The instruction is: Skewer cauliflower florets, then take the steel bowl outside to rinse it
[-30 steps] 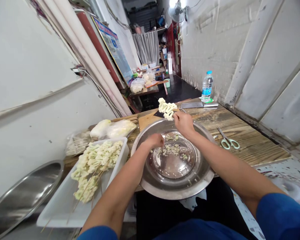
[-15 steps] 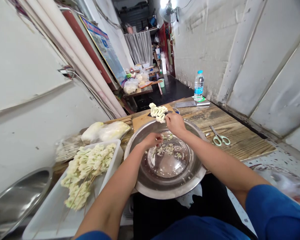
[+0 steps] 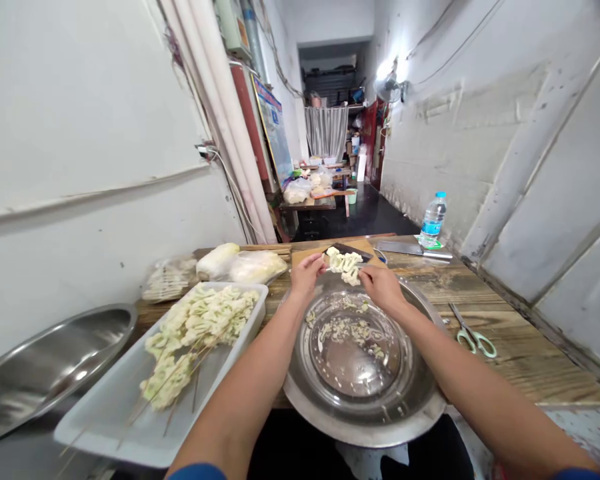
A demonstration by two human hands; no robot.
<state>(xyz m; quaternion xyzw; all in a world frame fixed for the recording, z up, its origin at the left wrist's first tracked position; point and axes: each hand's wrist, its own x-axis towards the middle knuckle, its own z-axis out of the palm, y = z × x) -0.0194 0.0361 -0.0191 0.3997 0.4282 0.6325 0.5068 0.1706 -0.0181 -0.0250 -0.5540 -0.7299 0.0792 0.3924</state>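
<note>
One right hand (image 3: 381,287) holds one cauliflower cluster (image 3: 345,264) beside one left hand (image 3: 307,275)

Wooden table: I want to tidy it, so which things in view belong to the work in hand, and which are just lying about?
In use, it seems:
cauliflower piece, in the right hand
steel basin, with scraps
white tray, holding skewered cauliflower

Probably just lying about:
scissors
cleaver
water bottle
bagged produce
</note>
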